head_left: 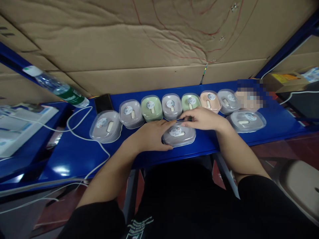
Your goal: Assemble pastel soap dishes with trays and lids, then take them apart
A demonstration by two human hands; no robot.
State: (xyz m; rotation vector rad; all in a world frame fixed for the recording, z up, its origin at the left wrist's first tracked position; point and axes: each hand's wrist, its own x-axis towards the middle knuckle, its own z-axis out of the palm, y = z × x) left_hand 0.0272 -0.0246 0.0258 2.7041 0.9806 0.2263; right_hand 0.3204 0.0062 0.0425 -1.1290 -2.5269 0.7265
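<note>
A grey container (185,139) with a clear lid, a round label and a pale oblong tab sits on the blue table close to my body. My left hand (153,136) curves around its left side, thumb at the near edge and fingers at the far edge. Over its far right edge is my right hand (203,118), with thumb and fingers apart and the thumb by the lid rim. Behind the container stand a grey lidded container (171,106) and a green one (190,101), the latter partly covered by my right fingers.
Similar containers continue left (106,126) and right (246,121). A water bottle (62,91), dark phone-like slab (103,103) and white cable (72,129) lie on the left. Cardboard (124,76) backs the blue table (72,154). A stool (299,186) stands at right.
</note>
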